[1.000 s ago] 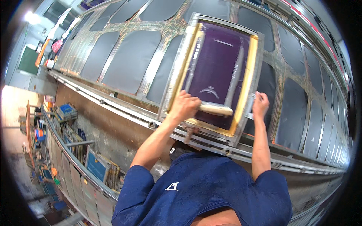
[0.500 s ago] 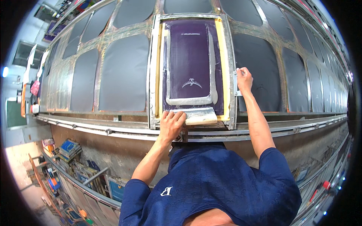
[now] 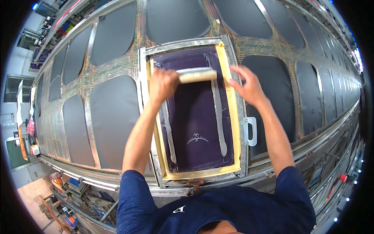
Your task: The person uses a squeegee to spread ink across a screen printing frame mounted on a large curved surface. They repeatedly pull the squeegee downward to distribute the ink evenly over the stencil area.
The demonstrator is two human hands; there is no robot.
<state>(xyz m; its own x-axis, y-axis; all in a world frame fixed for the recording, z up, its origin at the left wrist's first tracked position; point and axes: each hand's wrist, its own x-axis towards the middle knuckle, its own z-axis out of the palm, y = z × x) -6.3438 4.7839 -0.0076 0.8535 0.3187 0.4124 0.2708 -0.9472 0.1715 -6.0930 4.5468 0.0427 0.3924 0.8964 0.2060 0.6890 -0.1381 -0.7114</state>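
A metal-framed printing screen [image 3: 183, 45] with dark purple mesh [image 3: 193, 113] lies on the long table in front of me. My left hand [image 3: 163, 85] is closed around the left end of a squeegee [image 3: 198, 77], which lies crosswise over the upper part of the mesh and is slightly blurred. Below it, strips of grey ink [image 3: 220, 132] run down both sides of the mesh, and a small pale emblem [image 3: 197, 139] shows near the bottom. My right hand [image 3: 249, 85] is at the frame's right edge, fingers apart and holding nothing, above the white side handle [image 3: 253, 132].
Flat dark grey panels [image 3: 113, 113] with rounded corners lie in rows on both sides of the screen. A metal rail [image 3: 105, 181] runs along the table's near edge. Yellow tape [image 3: 224, 62] lines the inside of the frame. Racks with stacked items [image 3: 76, 187] stand at lower left.
The squeegee in my left hand has moved from the screen's near end to its far part. My right hand has let go of the side handle and opened. The ink band near the bottom is gone.
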